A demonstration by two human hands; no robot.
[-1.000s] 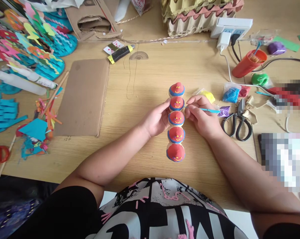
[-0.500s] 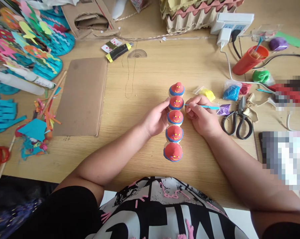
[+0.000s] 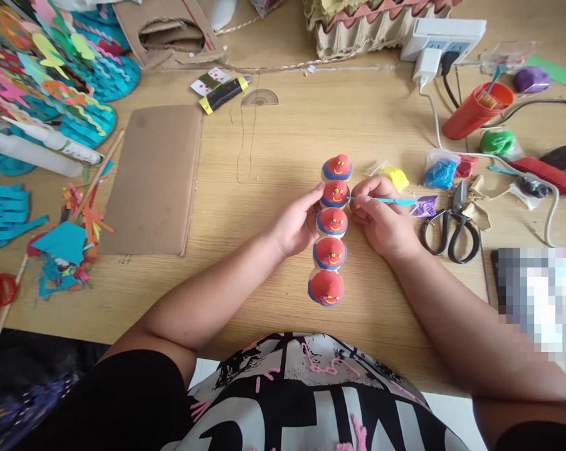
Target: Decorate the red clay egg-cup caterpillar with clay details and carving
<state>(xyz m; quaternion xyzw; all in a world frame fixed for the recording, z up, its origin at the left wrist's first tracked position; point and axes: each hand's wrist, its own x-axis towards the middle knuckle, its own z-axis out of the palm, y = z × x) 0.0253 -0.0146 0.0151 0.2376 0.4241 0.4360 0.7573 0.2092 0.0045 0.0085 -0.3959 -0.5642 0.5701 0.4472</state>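
Note:
A row of several egg-carton cups (image 3: 331,253) covered in red clay, with blue rims and yellow smiling faces, runs away from me over the table. My left hand (image 3: 302,220) is closed on the row's left side near the second and third cups, thumb on top. In a pinch, my right hand (image 3: 380,213) holds a thin blue clay tool (image 3: 395,202). The tool's tip meets the right side of the second cup from the far end. Small purple dots show on some of the faces. The fingers of my left hand are partly hidden behind the row.
Black-handled scissors (image 3: 452,232) and packets of purple clay (image 3: 425,206), yellow clay (image 3: 393,176) and blue clay (image 3: 439,172) lie to the right. A red cup (image 3: 475,113) leans near a power strip (image 3: 445,39). Flat cardboard (image 3: 148,181) and paper scraps (image 3: 69,244) lie left.
The far end of the row has tipped slightly to the right. The tool's tip is now touching the second cup's right side. Both hands have hardly moved.

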